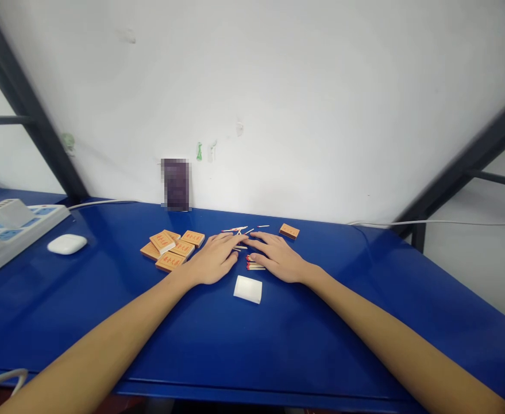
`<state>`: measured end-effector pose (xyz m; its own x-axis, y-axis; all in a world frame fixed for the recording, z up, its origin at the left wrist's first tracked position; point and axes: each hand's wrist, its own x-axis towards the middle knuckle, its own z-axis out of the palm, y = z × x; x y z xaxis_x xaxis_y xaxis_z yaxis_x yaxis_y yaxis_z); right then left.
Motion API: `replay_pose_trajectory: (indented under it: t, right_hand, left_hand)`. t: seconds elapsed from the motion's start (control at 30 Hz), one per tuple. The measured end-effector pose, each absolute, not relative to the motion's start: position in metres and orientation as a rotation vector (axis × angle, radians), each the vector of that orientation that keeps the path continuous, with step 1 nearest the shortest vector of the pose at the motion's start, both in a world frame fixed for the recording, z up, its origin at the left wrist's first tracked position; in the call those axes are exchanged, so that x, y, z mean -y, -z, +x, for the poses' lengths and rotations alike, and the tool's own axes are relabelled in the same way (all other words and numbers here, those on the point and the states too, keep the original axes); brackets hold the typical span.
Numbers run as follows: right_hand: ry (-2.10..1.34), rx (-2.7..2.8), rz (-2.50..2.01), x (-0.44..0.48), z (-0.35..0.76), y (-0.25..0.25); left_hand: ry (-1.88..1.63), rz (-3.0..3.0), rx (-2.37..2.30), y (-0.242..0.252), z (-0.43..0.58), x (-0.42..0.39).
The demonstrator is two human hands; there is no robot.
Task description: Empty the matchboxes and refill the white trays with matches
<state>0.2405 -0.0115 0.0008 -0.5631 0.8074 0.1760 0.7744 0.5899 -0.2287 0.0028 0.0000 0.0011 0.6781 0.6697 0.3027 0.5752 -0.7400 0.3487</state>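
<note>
My left hand (215, 259) rests low over the table, palm down, its fingers stretched toward loose matches (234, 230). Opposite it, my right hand (281, 257) is also palm down with fingers spread, and the fingertips of both hands meet or nearly meet over the matches. Beside my right thumb lies a small row of red-tipped matches (256, 266), partly covered by that hand. A white matchbox tray (247, 289) sits nearer to me; whether it is face up or face down I cannot tell. Neither hand visibly grips anything.
Several orange matchboxes (170, 261) are piled left of my left hand. A single matchbox (289, 231) lies beyond my right hand. Farther left are a white earbud case (66, 244) and a power strip (23, 238). A pixelated dark object (177, 185) stands against the wall.
</note>
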Motion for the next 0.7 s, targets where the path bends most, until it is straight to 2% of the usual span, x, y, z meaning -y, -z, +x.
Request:
replay_pose_trajectory:
  t: [0.33,0.7]
  right_hand:
    - [-0.180,2.568,-1.311,0.0119,0.2391,-0.0026]
    - [-0.137,2.409,-1.231,0.0096,0.2430,0.0050]
  left_hand:
    - [-0.719,2.639,-1.042,-0.0028,0.0039,0.0007]
    - [-0.620,2.758,-1.076,-0.0027,0.0054,-0.0016]
